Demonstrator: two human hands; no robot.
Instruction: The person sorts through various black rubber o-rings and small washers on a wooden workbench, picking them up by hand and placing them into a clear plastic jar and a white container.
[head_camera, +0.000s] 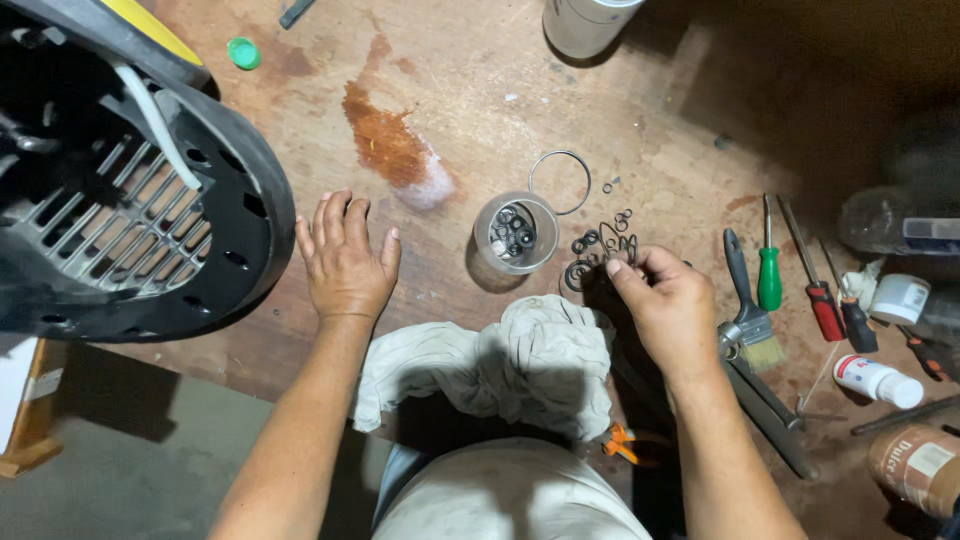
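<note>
My right hand (672, 305) sits at about four o'clock from the small round metal tin (516, 232), thumb and forefinger pressed together on one of the thin black rubber sealing rings (603, 245) scattered on the worn brown wooden bench (470, 110). The rings lie just right of the tin, some overlapping, a few more inside the tin itself. I judge them feather-light, soft and floppy, likely a bit slick — best taken by the rim with fingertips only, since a hard squeeze would fold or stretch one. A larger thin wire ring (560, 182) lies at one o'clock from the tin, touching its edge or nearly so; I cannot tell which.

My left hand (345, 258) rests flat at nine o'clock from the tin, fingers spread and pointing away from me, palm down on the bench, holding nothing. It lies just beside the black slotted plastic machine housing (130, 210). Both forearms reach forward over the crumpled grey cloth (500, 365) — the right wrist bent slightly inward toward the rings. At three o'clock lie a green-handled screwdriver (768, 270) and a flat paintbrush (750, 320).
</note>
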